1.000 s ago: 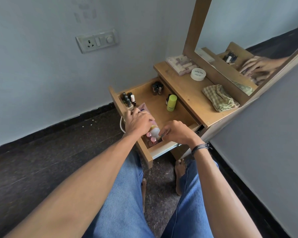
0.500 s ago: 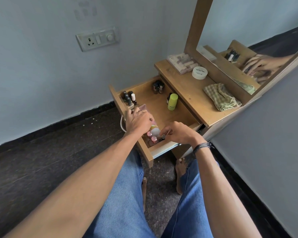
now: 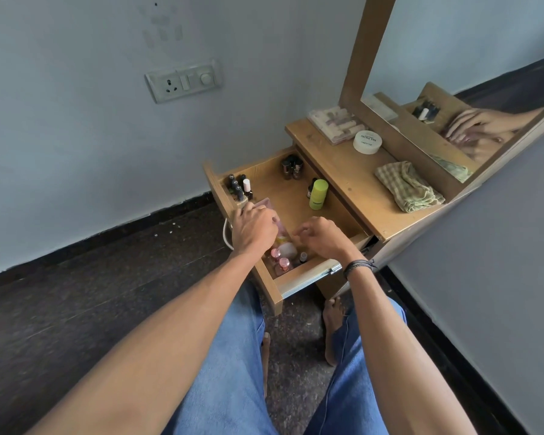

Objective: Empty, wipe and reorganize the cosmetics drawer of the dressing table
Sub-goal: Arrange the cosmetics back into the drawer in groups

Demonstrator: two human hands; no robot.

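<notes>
The wooden drawer (image 3: 308,273) of the dressing table stands pulled out. My left hand (image 3: 253,229) is at its left side, fingers curled down over a pink case (image 3: 264,203) that it mostly hides. My right hand (image 3: 322,238) hovers over the drawer's front part with loosely curled fingers and holds nothing. Below the hands, in the front corner, stand two pink-capped bottles (image 3: 280,259), a white round lid (image 3: 288,250) and a small dark bottle (image 3: 302,257). A green bottle (image 3: 318,189) stands by the right wall.
Dark nail polish bottles cluster at the drawer's back left (image 3: 239,186) and back (image 3: 291,167). On the tabletop lie a palette box (image 3: 335,124), a white jar (image 3: 367,141) and a checked cloth (image 3: 407,186). A mirror (image 3: 453,73) rises behind. My knees are under the drawer.
My right hand has lifted off the front corner and moved back, uncovering the small dark bottle. My left hand has stayed on the pink case.
</notes>
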